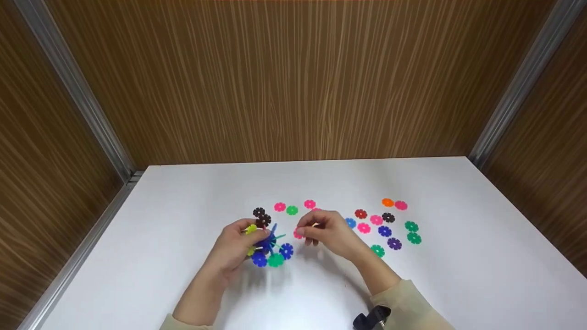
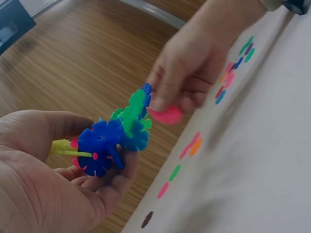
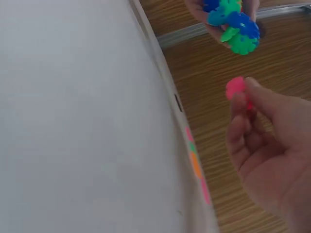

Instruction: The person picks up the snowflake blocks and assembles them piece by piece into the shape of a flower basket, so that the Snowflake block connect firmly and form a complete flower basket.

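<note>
- Left hand [image 1: 234, 250], lower centre, fingers curled round a cluster of joined discs [image 1: 268, 247].
- Right hand [image 1: 332, 233] beside it pinches a pink disc [image 1: 298, 234] above the white worktop [image 1: 183, 220].

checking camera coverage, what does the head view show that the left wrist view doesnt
Only the head view shows the whole white table, both sleeves, and the loose discs spread right of the right hand, among them an orange disc. Only the left wrist view shows the left hand gripping the cluster's blue disc up close. Both show the pink disc pinched in the right hand.
</note>
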Demonstrator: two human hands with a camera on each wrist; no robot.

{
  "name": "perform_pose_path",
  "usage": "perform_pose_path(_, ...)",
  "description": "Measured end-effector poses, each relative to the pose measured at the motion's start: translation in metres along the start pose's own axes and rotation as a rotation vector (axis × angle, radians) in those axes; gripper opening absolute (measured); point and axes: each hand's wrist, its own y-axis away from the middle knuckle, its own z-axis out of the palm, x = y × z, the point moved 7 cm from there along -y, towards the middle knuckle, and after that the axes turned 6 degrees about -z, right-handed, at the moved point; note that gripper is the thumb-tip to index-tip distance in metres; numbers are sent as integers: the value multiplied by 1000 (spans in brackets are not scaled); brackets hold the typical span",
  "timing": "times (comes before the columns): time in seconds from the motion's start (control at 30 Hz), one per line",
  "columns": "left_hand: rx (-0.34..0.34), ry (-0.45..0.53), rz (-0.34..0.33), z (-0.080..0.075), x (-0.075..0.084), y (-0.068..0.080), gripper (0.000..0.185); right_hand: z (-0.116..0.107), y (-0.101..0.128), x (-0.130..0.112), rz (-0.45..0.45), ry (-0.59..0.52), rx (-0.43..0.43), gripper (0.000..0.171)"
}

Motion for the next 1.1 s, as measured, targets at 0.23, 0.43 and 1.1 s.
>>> perform_pose_path(0.23, -99, 28, -49, 21, -15, -1, 47, 2, 4, -25, -85, -94, -15, 16)
perform_pose_path(0.43, -76, -7, -57, 24, -19, -2, 47, 5, 3, -30, -96, -25, 0, 15)
perform_pose_path(1.1, -19, -93, -35, 26, -17, -3, 49, 6, 8, -42, -170, 70, 41, 15)
